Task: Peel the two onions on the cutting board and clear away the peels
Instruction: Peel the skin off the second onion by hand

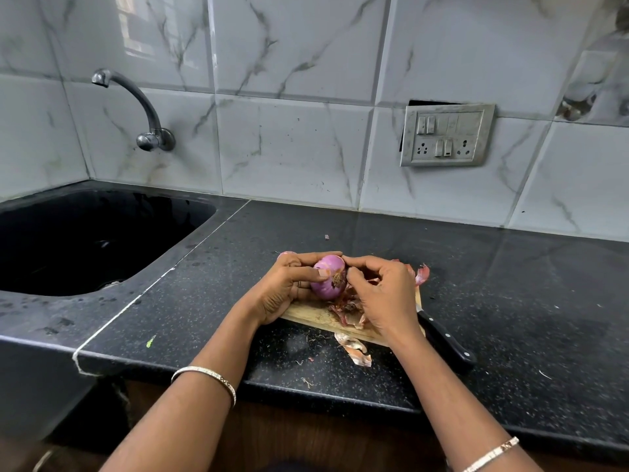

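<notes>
Onion [326,282], glossy purple globe, gripped by left hand [286,294], pinched by right hand [386,296]

The board [306,316] is taken up by peels [347,311], with a knife [446,338] laid along its right edge and 1 more peel lying in front. Bare counter [527,284] is seen right and behind; the sink [85,233] lies open at left.

The left hand [286,289] is cradling a purple onion [326,281] above the wooden cutting board [306,315] while the right hand [386,296] is picking at its root end with curled fingers, with loose peels [345,315] lying on the board and spilling onto the black counter [510,284] – and a knife [446,342] lying at the board's right edge
</notes>
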### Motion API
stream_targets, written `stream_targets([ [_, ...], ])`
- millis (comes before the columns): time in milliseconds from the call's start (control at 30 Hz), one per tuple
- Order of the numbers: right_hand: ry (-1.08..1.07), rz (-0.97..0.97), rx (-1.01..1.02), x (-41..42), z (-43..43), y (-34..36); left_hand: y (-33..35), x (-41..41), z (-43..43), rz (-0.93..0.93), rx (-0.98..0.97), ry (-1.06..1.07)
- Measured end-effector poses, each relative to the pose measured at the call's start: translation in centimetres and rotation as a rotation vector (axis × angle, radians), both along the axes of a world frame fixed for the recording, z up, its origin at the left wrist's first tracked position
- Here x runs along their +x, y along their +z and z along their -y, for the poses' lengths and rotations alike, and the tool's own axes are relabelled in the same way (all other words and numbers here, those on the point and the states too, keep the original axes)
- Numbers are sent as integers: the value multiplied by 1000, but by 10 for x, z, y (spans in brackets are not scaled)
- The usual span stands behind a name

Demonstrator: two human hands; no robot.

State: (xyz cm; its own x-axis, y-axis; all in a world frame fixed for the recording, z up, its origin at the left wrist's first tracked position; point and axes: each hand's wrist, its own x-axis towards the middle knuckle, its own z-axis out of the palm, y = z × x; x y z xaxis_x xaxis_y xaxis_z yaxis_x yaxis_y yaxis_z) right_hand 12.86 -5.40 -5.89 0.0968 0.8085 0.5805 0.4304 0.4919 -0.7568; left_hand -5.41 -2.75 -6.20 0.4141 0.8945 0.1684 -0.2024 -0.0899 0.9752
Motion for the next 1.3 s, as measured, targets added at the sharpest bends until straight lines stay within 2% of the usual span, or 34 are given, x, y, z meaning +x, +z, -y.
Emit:
stream_targets([
  [200, 77, -40, -6, 0, 3, 1, 3, 0, 5, 45, -6, -24],
  [600, 87, -84, -16, 1, 3, 0, 2, 1, 3, 53, -24, 3],
  [900, 22, 16, 54, 0, 6, 3, 0, 1, 2, 92, -55, 13],
  [1300, 80, 47, 65, -1, 6, 3, 0, 1, 1, 89, -44, 11],
])
